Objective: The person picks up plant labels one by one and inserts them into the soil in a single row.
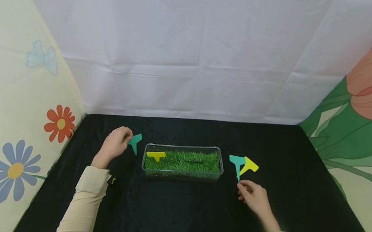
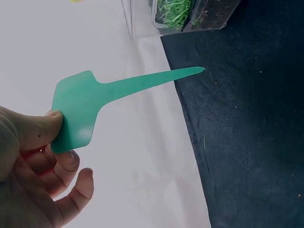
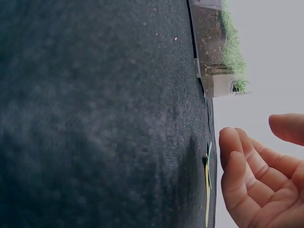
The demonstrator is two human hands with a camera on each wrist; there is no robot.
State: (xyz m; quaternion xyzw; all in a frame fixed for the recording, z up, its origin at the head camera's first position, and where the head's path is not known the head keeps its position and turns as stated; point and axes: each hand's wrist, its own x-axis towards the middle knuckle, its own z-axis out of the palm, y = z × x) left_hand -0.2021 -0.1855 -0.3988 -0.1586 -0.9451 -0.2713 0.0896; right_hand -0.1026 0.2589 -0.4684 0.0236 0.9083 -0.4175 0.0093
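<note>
My left hand [image 1: 116, 142] pinches a green T-shaped plant label [image 2: 78, 111] by one end of its head, between thumb and fingers. Its pointed stem angles down, to the left of a clear planter box [image 1: 179, 174] of grass [image 1: 187, 161]. A yellow plant label [image 1: 156, 154] stands in the grass at the box's left end. Right of the box, a teal plant label [image 1: 237, 161] lies overlapping another yellow label [image 1: 251, 165] on the table. Near the teal label's stem tip is my right hand [image 1: 254, 196]. In the right wrist view its thumb is apart from the loosely bent fingers, holding nothing.
A black cloth [image 1: 168, 213] covers the table. Behind it hangs a white sheet [image 1: 193, 55]. Flower-patterned sheets stand at the left [image 1: 21, 112] and right. Dark soil [image 3: 210, 35] shows through the box wall under the grass.
</note>
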